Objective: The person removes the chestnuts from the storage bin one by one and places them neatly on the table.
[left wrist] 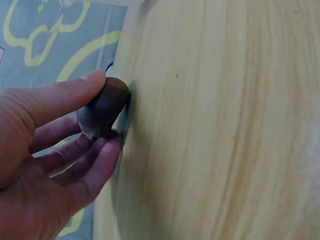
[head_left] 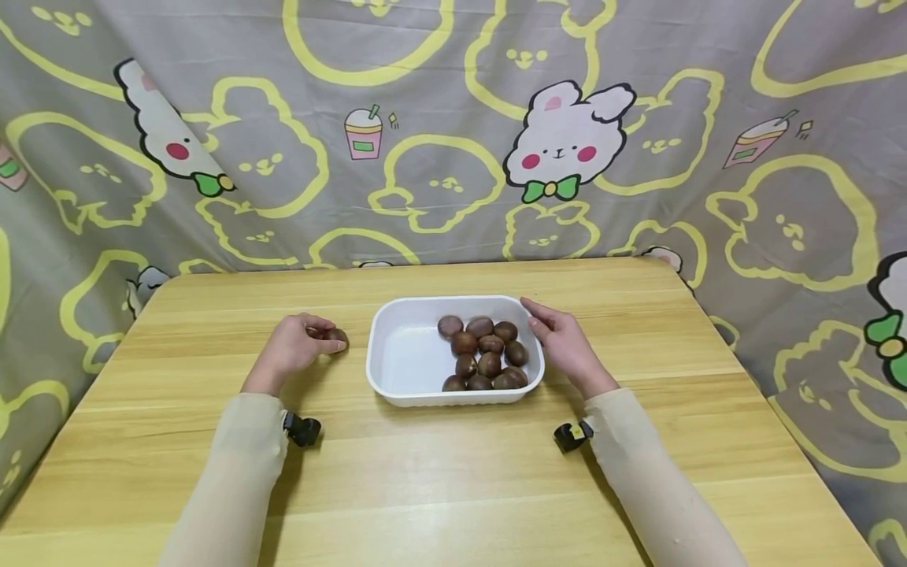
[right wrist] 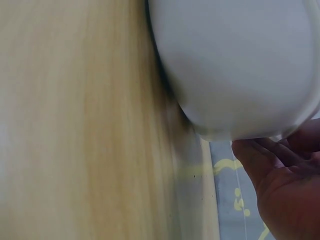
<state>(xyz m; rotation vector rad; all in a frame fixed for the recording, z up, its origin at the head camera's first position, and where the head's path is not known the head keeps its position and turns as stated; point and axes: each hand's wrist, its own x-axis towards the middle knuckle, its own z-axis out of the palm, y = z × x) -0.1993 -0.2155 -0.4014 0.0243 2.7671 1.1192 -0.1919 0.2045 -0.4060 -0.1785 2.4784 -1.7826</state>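
A white rectangular tray (head_left: 407, 370) sits mid-table, and several brown chestnuts (head_left: 489, 364) lie in its right half. Left of the tray, my left hand (head_left: 294, 346) pinches a chestnut (left wrist: 105, 107) between thumb and fingers, close to the tabletop. Part of that chestnut is covered by the fingers in the head view. At the tray's far right corner, my right hand (head_left: 567, 350) holds the rim, thumb at the edge and fingers along the outside wall. In the right wrist view the tray's outer wall (right wrist: 235, 65) hides some of those fingers.
The wooden table (head_left: 453, 488) extends around the tray on all sides. A grey patterned curtain (head_left: 439, 102) hangs behind its back edge and along both sides. A small black wrist camera (head_left: 303, 430) is strapped to the left sleeve, another (head_left: 570, 435) to the right.
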